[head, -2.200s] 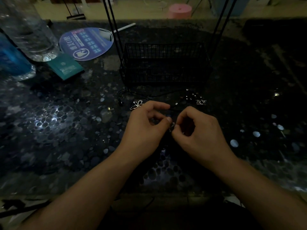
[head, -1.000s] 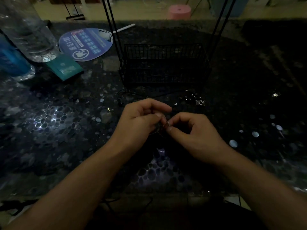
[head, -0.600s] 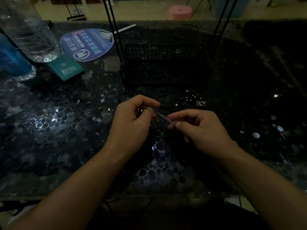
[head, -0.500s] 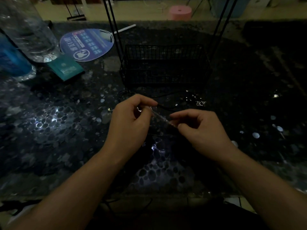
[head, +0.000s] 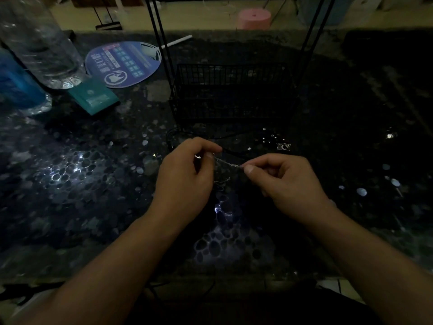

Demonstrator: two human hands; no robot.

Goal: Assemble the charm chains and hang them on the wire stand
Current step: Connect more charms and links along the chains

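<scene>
While the left hand pinches one end and the right hand the other, the charm chain stretches sideways, sloping down rightward, above the table.

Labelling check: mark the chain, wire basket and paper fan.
chain (head: 228,163), head view, on the stretched links between the hands.
wire basket (head: 230,106), head view, on its front mesh wall.
paper fan (head: 124,64), head view, on the printed blue face.

Both forearms are bare from wrist to the frame's lower edge, with no sleeve showing. The left hand and right hand wear no gloves. Fingernails are short; the dim light hides finer detail.
</scene>
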